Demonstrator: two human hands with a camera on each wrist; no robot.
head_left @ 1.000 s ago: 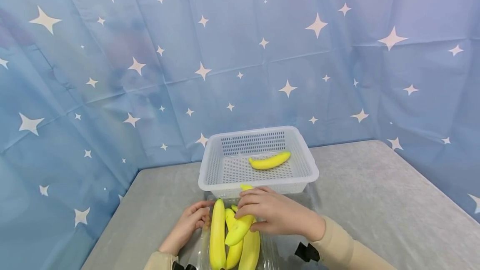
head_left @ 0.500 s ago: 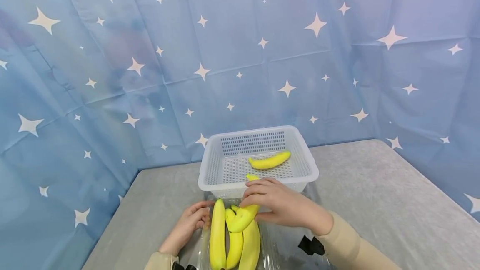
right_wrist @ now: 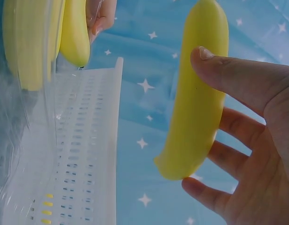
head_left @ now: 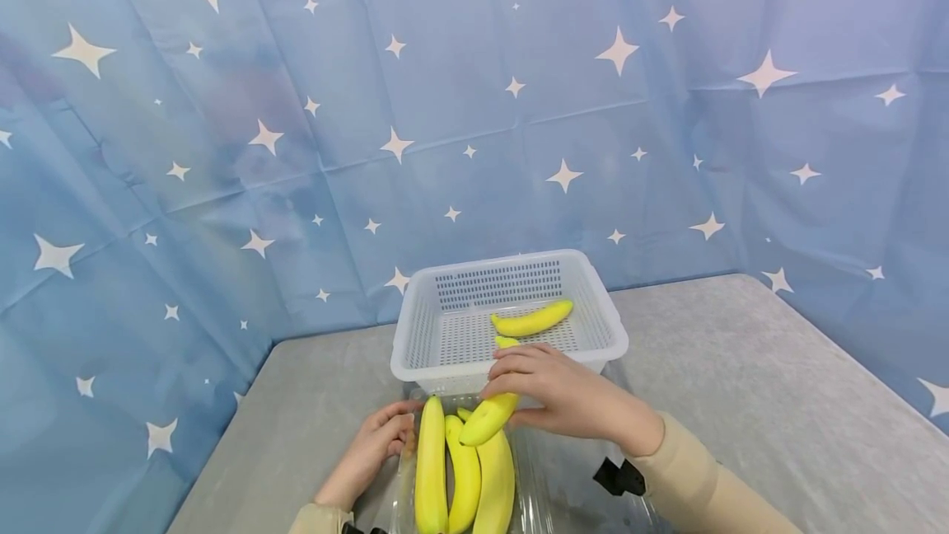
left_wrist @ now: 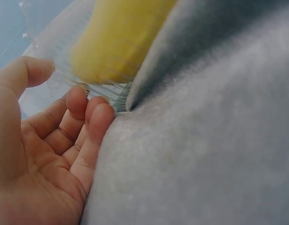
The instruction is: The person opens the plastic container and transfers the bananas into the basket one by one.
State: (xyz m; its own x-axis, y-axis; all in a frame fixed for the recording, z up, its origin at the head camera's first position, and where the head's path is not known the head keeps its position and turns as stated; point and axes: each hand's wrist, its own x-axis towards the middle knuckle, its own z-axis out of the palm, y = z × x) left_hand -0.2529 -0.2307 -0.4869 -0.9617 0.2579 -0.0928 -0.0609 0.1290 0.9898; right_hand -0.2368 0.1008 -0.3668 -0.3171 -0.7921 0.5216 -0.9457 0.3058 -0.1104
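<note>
My right hand (head_left: 567, 394) holds a yellow banana (head_left: 492, 419) over a clear plastic container (head_left: 528, 484), near the basket's front rim. In the right wrist view the thumb lies across this banana (right_wrist: 198, 103) with the fingers behind it. More bananas (head_left: 430, 468) lie lengthwise in the container. At the container's far left corner, my left hand (head_left: 374, 443) grips the edge with curled fingers. In the left wrist view its thumb and fingers (left_wrist: 98, 117) are right at the plastic, below a blurred banana (left_wrist: 116, 42).
A white perforated basket (head_left: 445, 374) stands just behind the container, against the starry blue backdrop (head_left: 474, 105). One banana (head_left: 534, 320) lies in the basket. The grey table (head_left: 726, 369) extends to both sides.
My right hand has lifted the banana up and moved it to the right and toward the basket, away from the other bananas. The left hand stays at the container's edge.
</note>
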